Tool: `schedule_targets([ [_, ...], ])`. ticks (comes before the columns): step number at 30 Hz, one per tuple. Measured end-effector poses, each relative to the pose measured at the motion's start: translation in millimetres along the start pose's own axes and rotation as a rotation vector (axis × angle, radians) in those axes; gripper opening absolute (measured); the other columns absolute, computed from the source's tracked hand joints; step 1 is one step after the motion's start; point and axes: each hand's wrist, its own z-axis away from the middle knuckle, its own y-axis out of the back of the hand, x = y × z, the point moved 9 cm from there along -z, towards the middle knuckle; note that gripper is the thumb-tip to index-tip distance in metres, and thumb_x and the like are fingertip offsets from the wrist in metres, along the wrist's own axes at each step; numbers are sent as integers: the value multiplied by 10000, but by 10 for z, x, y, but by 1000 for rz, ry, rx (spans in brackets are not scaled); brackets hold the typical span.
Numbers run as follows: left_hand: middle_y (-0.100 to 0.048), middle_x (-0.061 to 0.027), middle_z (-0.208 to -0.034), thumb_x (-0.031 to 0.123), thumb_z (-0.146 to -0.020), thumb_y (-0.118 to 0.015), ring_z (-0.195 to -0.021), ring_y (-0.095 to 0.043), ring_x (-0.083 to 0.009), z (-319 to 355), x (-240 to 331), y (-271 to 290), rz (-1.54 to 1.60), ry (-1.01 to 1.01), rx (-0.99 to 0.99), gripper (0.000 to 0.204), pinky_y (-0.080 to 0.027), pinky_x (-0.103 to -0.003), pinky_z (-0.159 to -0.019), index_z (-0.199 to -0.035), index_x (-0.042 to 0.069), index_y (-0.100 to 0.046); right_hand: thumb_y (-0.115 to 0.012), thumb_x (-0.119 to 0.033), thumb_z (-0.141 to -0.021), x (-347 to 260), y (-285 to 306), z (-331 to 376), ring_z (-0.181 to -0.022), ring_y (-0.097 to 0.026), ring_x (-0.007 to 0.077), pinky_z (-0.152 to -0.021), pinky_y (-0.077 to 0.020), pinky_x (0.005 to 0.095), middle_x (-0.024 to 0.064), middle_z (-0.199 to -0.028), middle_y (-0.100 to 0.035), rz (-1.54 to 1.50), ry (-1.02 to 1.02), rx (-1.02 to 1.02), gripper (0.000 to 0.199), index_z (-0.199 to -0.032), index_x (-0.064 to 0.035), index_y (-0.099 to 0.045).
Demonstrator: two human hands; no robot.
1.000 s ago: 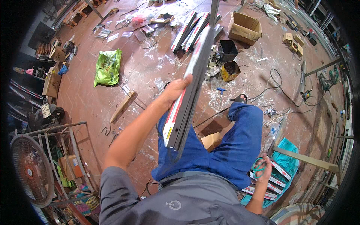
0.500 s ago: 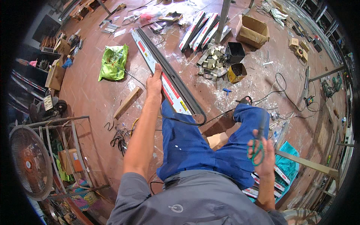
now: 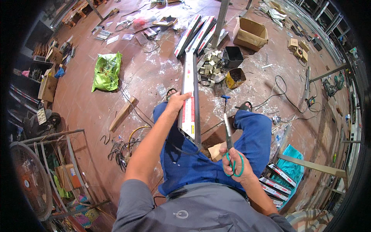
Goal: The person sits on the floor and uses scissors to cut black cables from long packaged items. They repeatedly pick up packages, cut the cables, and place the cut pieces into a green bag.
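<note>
Long metal channel [image 3: 190, 96] with a white and red wrapper, held slanting from above the lap out over the red floor [image 3: 89, 108], far end toward the bundle of similar wrapped channels [image 3: 197, 33]. Left hand [image 3: 177, 103] closed around its left edge about midway, thumb and fingers wrapped on the wrapper. Right hand [image 3: 234, 164] closed in a grip through the green loops of a pair of scissors [image 3: 228, 133], blades pointing up and away, close beside the channel's near end but apart from it. Blue-trousered knees below both, sandalled feet on the floor.

Further out: heap of small metal offcuts [image 3: 210, 66], black box [image 3: 233, 57], yellow tin [image 3: 235, 77], open cardboard carton [image 3: 250, 34], green bag [image 3: 106, 71], wooden batten [image 3: 123, 114], black cable [image 3: 282, 94] looping across the floor, standing fan [image 3: 29, 181] at the left rim.

Likely risks: single-handed hold at mid-length, so the long piece could tip or swing and knock the tin or offcuts; blade tips near the left forearm and thigh, so a slip on the slick wrapper could nick skin or cloth; sharp cut edge at the near end close to the knee.
</note>
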Motion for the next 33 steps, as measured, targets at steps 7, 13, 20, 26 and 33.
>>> schedule_targets([
  [7,-761,-116,-863,176,-935,-806,-640,-727,-193,-350,-587,-563,52,167,-148,287,-594,-360,-571,-1066,-39,-668,-368,-776,-1030,199,22,-126,-664,-575,145,-571,-429,270,116,-974,-656,150,-74,-36,822,-1362,-34,-495],
  [13,-772,-120,-867,255,-988,-747,-632,-737,-206,-406,-681,-736,80,229,-140,297,-613,-362,-574,-1081,-22,-693,-378,-692,-1076,139,51,-51,-702,-618,114,-564,-490,227,99,-984,-672,282,-101,-43,770,-1411,-8,-493],
  [20,-792,-136,-1003,200,-1005,-663,-840,-788,-258,377,-715,-946,409,510,-267,256,-662,-456,-812,-1151,-6,-701,-419,-660,-1081,-46,337,268,-711,-632,104,-570,-501,231,90,-970,-690,470,-89,-37,717,-1421,-39,-527],
  [26,-783,-121,-1105,184,-967,-672,-980,-779,-263,789,-764,-892,367,557,-269,298,-630,-473,-919,-1212,14,-680,-470,-590,-1096,-161,339,597,-690,-627,107,-563,-507,244,76,-962,-685,642,-246,-56,650,-1413,-27,-534],
  [33,-730,-90,-1065,139,-976,-687,-918,-739,-227,1120,-760,-1015,456,387,-96,307,-639,-479,-760,-1258,44,-612,-517,-614,-1071,-100,409,765,-717,-617,113,-605,-509,264,66,-948,-677,709,-346,-26,669,-1416,-41,-548],
])
